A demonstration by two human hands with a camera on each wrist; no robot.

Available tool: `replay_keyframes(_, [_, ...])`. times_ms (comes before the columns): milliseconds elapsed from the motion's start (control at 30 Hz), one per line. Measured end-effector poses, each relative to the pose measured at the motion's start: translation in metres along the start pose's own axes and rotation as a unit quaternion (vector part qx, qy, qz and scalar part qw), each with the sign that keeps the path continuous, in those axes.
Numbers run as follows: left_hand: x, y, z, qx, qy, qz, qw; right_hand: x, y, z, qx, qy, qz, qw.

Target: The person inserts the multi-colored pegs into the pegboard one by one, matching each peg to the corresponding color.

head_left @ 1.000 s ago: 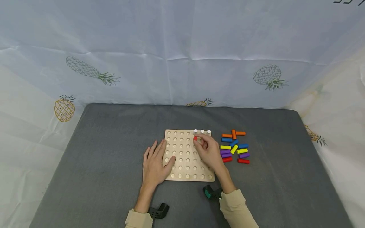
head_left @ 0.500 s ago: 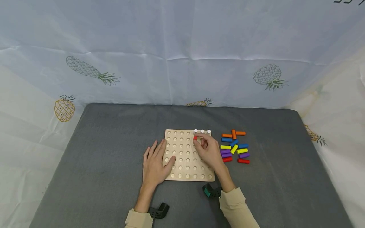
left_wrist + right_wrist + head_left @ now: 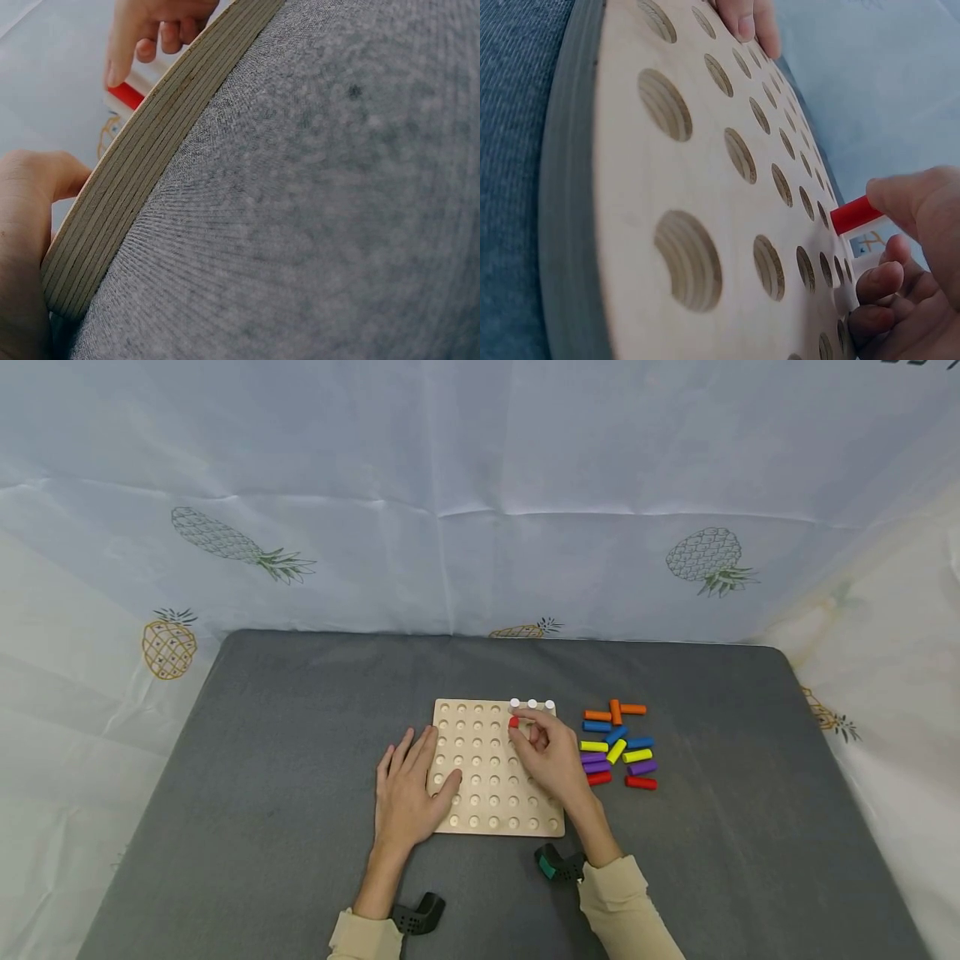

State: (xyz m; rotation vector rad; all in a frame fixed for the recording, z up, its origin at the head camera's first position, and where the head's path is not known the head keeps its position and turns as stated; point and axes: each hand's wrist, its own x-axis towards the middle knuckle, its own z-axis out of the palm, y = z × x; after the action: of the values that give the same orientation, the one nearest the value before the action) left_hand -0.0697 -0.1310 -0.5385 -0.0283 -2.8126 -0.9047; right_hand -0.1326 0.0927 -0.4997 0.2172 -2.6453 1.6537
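A pale wooden pegboard [image 3: 475, 764] with rows of round holes lies on the grey table. My left hand [image 3: 408, 789] rests along its left edge, fingers straight and thumb spread over the top face. My right hand [image 3: 551, 760] pinches a red peg [image 3: 513, 722] by its upper end, just below the leftmost white peg [image 3: 514, 703]. In the right wrist view the red peg [image 3: 853, 216] stands at the board's surface, tilted in that picture. Whether its lower end is inside a hole cannot be told. Three white pegs stand in the far row at the right.
Right of the board, loose pegs lie on their sides: orange [image 3: 615, 712], blue [image 3: 639, 742], yellow [image 3: 637, 756], purple [image 3: 642, 768] and red [image 3: 641, 783]. A patterned curtain [image 3: 465, 568] hangs behind the table [image 3: 300, 710]. Each wrist wears a dark device.
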Motion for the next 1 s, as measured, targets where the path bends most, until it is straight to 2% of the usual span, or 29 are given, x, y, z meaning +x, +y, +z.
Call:
replay_keyframes(400, [0.0, -0.002, 0.001, -0.01, 0.004, 0.004, 0.9999, -0.009, 0.005, -0.006, 0.004, 0.0, -0.022, 0.9998])
replay_keyframes(1000, [0.0, -0.001, 0.001, -0.012, -0.001, 0.0, 0.9999, -0.026, 0.01, -0.019, -0.019, -0.005, -0.047, 0.9987])
